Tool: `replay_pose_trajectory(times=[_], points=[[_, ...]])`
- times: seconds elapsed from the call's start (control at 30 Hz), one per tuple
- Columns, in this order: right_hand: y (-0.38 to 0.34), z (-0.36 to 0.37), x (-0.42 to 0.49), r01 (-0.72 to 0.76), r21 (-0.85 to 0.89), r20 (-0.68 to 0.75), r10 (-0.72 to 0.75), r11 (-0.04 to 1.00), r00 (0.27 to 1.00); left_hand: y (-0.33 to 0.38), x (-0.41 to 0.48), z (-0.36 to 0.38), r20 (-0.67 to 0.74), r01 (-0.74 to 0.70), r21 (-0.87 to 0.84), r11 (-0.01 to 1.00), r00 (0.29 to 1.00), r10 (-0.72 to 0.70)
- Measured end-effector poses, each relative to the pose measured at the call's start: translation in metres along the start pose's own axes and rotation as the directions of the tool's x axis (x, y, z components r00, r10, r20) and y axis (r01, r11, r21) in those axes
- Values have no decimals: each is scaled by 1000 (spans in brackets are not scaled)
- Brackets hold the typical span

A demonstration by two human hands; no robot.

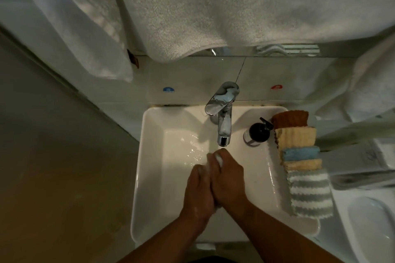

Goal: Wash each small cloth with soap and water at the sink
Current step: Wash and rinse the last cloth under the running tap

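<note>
Left hand and right hand pressed together palm to palm over the sink, fingers closed, soapy, just below the faucet. Five folded cloths lined up right of it, soap bottle beside.

Five small folded cloths lie in an overlapping row along the right rim of the white sink: a brown cloth farthest back, then a yellow cloth, a blue cloth, a thin tan cloth, and nearest, a grey-and-white striped cloth. All look dry, though the dim light makes this uncertain. A black-topped soap dispenser stands upright just beside the brown and yellow cloths.
</note>
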State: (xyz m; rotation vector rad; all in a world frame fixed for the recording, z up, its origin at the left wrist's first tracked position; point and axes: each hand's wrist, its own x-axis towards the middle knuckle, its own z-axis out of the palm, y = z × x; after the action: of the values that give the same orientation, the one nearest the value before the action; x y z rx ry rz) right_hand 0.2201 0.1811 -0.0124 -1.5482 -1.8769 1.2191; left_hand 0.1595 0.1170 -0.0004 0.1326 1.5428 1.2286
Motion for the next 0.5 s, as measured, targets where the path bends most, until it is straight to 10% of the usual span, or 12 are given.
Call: replay_pose_trajectory(times=[0.13,0.23,0.5], points=[[13,-1,-7,-56,-20,53,57,998,997,14,-9,-9,97,-178,232,956,982,159],[2,-6,-30,-14,37,78,11,999,997,20,10,-7,-113,-217,348,912,956,270],[-9,-16,4,9,-70,34,-7,997,999,25,-15,16,-37,-107,56,993,993,110]])
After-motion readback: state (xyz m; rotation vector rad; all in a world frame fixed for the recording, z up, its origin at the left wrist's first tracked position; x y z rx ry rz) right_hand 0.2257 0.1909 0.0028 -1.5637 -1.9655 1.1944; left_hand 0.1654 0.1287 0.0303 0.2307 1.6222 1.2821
